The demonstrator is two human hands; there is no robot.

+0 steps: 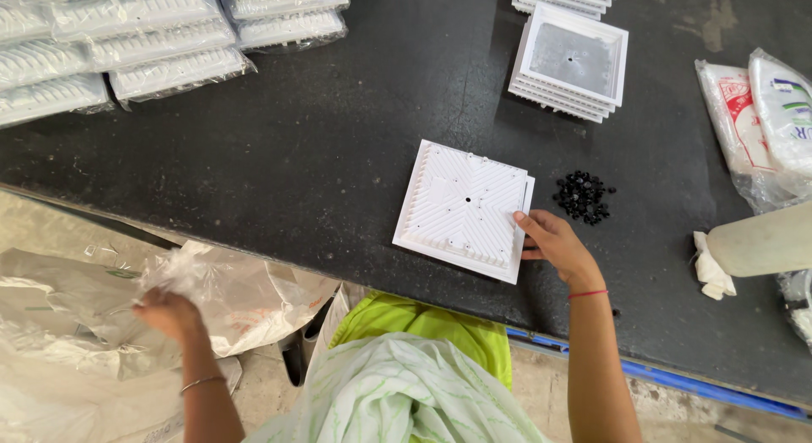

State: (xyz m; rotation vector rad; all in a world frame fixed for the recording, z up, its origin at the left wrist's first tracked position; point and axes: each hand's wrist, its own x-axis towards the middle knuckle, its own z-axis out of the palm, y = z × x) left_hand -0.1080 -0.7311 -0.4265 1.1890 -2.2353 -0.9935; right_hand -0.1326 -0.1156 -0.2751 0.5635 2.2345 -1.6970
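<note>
Right hand (554, 244) rests fingertips on the right edge of the white ribbed panel (463, 209), which lies flat on the table (338, 155); no closed grip. Left hand (169, 312) is clenched on a plastic bag (228, 291). The panel appears light, stiff and thin-edged; hold it by opposite edges.

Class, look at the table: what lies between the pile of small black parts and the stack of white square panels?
Nothing: in the head view only bare dark table separates the black parts from the stack.

Clear-wrapped white packs (127, 45), printed pouches (761, 113)
</note>
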